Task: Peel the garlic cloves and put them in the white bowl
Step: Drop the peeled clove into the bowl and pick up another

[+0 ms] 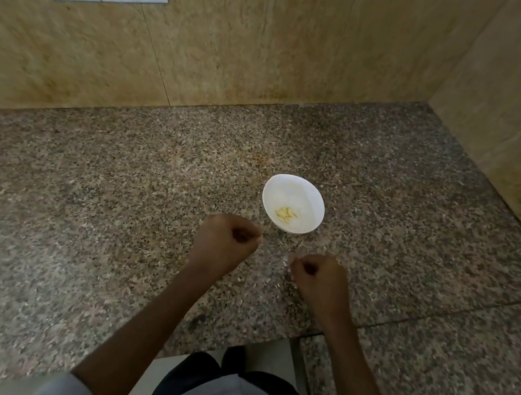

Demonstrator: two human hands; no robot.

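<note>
Peeled garlic cloves (286, 214) lie heaped in the bottom of the white bowl (312, 199), which stands on the speckled counter (90, 211). Just in front of the bowl, to its left, the left hand (225, 240) is curled tight; whether it holds anything cannot be told. Also in front of the bowl, the right hand (316, 277) pinches a pale scrap (289, 262), too blurred to name.

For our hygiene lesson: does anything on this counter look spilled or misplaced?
Pale flakes, likely garlic skin, lie on the counter by the right hand. A brownish stain marks it behind the upright white bowl.
</note>
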